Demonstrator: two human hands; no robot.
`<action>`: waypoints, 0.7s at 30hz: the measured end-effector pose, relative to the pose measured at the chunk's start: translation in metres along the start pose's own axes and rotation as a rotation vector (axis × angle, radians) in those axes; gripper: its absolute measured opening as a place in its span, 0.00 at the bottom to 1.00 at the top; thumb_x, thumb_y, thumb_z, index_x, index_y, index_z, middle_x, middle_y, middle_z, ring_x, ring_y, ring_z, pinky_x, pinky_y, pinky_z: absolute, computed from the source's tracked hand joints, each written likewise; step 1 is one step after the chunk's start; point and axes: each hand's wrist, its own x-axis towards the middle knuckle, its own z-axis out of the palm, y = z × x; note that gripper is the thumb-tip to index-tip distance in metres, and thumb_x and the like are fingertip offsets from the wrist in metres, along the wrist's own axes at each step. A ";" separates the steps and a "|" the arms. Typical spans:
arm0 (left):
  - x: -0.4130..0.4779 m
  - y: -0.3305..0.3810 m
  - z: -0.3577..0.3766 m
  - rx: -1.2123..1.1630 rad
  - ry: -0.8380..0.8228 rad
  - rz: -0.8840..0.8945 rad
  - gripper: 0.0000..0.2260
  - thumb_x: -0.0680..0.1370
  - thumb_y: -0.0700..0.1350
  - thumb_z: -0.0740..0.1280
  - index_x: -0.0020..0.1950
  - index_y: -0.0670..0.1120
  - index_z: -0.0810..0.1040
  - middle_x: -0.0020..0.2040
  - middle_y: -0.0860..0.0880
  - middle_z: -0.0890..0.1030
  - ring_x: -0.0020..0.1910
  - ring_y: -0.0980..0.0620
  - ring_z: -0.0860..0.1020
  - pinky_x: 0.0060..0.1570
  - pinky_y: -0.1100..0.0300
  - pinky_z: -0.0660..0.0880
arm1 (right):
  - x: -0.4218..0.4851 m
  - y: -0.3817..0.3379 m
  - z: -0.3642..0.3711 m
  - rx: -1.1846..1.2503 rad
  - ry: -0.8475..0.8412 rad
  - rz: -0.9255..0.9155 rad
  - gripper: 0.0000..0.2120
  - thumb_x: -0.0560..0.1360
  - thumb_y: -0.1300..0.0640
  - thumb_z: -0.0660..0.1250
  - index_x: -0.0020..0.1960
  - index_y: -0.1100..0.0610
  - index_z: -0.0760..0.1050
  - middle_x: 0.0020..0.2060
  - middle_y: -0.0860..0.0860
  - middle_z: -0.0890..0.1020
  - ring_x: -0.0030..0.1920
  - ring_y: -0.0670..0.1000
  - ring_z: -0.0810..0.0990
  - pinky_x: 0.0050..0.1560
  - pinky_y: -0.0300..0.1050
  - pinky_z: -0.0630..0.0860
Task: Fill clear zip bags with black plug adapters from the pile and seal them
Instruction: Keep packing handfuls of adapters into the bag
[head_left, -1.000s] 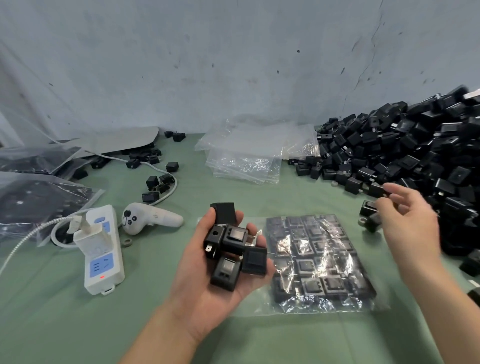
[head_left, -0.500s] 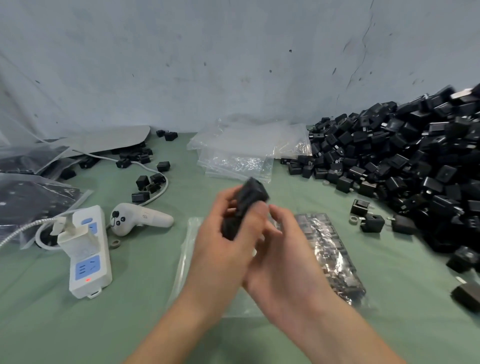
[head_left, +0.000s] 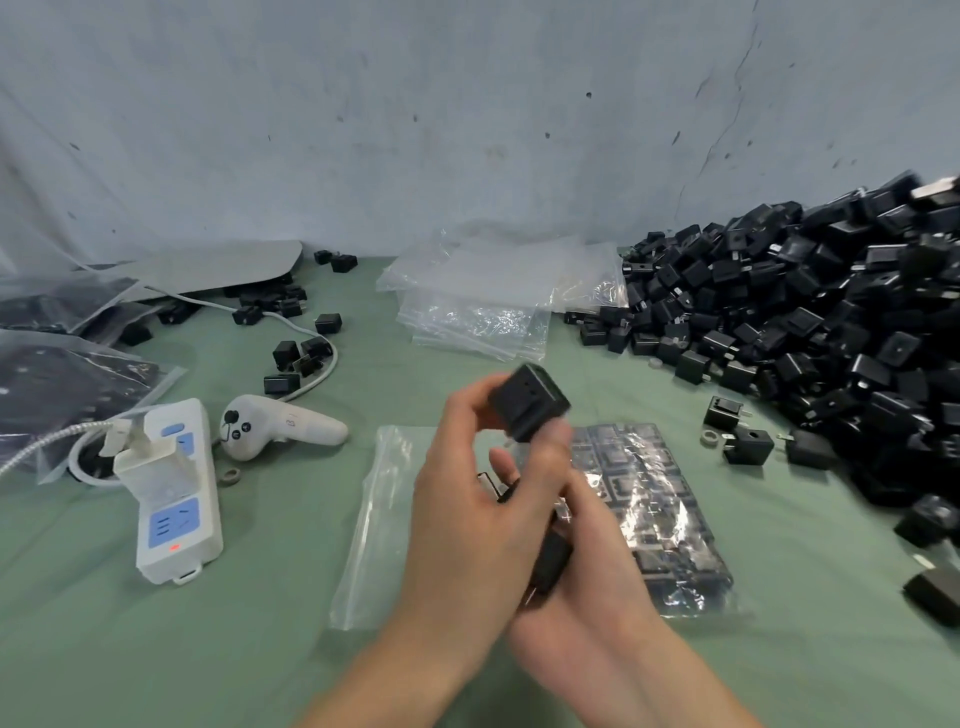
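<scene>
Held: adapters (head_left: 530, 408), handful, above bag (head_left: 374, 519). L hand (head_left: 467, 499) curled round them; R hand (head_left: 597, 566) clasps same bunch from below. Status: bag flat, approx half filled, prob. unsealed. Stock: pile (head_left: 831, 322) large, most left; spare bags (head_left: 483, 306) unfilled.

Two bare hands, the left hand (head_left: 467, 499) and right hand (head_left: 597, 566), meet over one green table (head_left: 234, 654). One black adapter (head_left: 527, 408) shows above the fingers; those between the palms are too hidden to count. Also seen: one part-filled zip bag (head_left: 665, 519), one uncountable pile of adapters (head_left: 831, 322), three loose adapters (head_left: 748, 451) beside it, one stack of empty bags (head_left: 483, 312), one power strip (head_left: 176, 519), one white controller (head_left: 280, 426).
</scene>
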 end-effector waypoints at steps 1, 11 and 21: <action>0.004 0.002 -0.004 -0.033 0.034 0.009 0.13 0.73 0.63 0.66 0.57 0.66 0.74 0.52 0.63 0.81 0.51 0.60 0.80 0.50 0.66 0.75 | 0.001 -0.003 0.001 0.009 0.011 0.010 0.12 0.74 0.48 0.66 0.47 0.56 0.82 0.44 0.59 0.83 0.42 0.58 0.84 0.46 0.51 0.80; 0.048 -0.069 -0.115 0.448 0.097 -0.273 0.10 0.77 0.50 0.71 0.57 0.54 0.78 0.44 0.60 0.81 0.43 0.67 0.80 0.40 0.67 0.71 | 0.002 -0.084 -0.013 0.214 0.105 -0.231 0.10 0.74 0.57 0.65 0.51 0.56 0.83 0.55 0.63 0.83 0.49 0.62 0.85 0.40 0.49 0.82; 0.027 -0.103 -0.137 0.676 -0.246 -0.382 0.15 0.74 0.51 0.72 0.52 0.64 0.69 0.46 0.59 0.81 0.42 0.61 0.80 0.42 0.61 0.73 | 0.005 -0.096 -0.033 0.214 0.133 -0.296 0.14 0.72 0.58 0.65 0.54 0.56 0.85 0.55 0.60 0.84 0.50 0.60 0.85 0.39 0.47 0.80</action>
